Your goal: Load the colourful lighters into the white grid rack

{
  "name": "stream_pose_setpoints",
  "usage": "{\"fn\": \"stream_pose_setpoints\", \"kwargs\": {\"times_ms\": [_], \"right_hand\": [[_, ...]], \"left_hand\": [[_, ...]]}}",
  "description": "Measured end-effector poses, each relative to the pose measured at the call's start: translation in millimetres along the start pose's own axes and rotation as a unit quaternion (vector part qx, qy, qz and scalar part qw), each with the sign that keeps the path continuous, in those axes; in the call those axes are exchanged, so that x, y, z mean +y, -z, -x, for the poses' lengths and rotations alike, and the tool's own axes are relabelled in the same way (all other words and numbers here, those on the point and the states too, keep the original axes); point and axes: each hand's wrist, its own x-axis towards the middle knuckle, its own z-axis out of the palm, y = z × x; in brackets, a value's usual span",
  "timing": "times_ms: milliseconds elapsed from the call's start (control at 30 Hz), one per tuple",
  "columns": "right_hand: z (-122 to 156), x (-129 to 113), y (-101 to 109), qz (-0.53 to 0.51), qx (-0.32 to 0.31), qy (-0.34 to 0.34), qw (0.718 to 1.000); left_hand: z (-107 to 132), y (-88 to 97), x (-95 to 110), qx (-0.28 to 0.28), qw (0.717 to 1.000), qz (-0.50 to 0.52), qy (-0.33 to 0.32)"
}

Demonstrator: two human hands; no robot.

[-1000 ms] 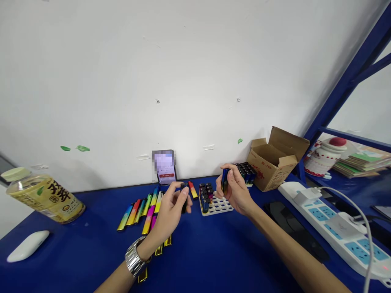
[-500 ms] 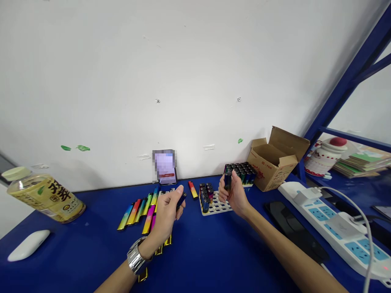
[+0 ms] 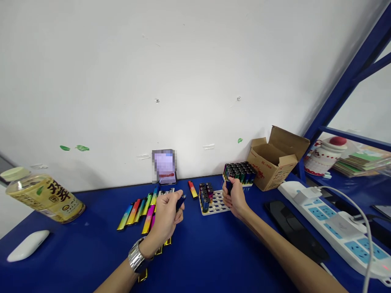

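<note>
My left hand [image 3: 166,211], with a metal watch on its wrist, is closed round a dark blue lighter-like tube [image 3: 181,202]; one end shows past the thumb. My right hand [image 3: 236,199] grips another dark blue tube [image 3: 229,186] upright, over the right part of a white perforated tray [image 3: 218,201]. Several dark shiny tubes [image 3: 205,199] stand in that tray's left holes. Behind the right hand, a second tray [image 3: 248,185] is packed with upright tubes [image 3: 240,170]. Beside and under the left hand lie several colourful gradient lighter-like pieces [image 3: 134,211], some partly hidden. A red-yellow one [image 3: 192,189] lies apart.
An opened cardboard box [image 3: 270,167] stands at the back right. A black phone [image 3: 295,230] and a white power strip [image 3: 332,228] with cables lie right. Left are a drink bottle [image 3: 45,197] and a white case [image 3: 28,245]. A propped phone [image 3: 165,167] leans by the wall.
My right hand has lowered slightly and turned with its tube, and more of the rear tray now shows. The left hand has hardly moved.
</note>
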Motion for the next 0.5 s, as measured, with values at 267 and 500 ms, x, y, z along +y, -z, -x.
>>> {"fn": "stream_pose_setpoints", "kwargs": {"times_ms": [267, 500], "right_hand": [[4.7, -3.3, -3.6, -0.015, 0.018, -0.015, 1.000], [4.0, -3.0, -3.4, -0.005, 0.027, -0.023, 0.999]], "left_hand": [[-0.5, 1.6, 1.9, 0.004, 1.000, 0.008, 0.027], [-0.8, 2.2, 2.8, 0.009, 1.000, 0.002, 0.028]]}}
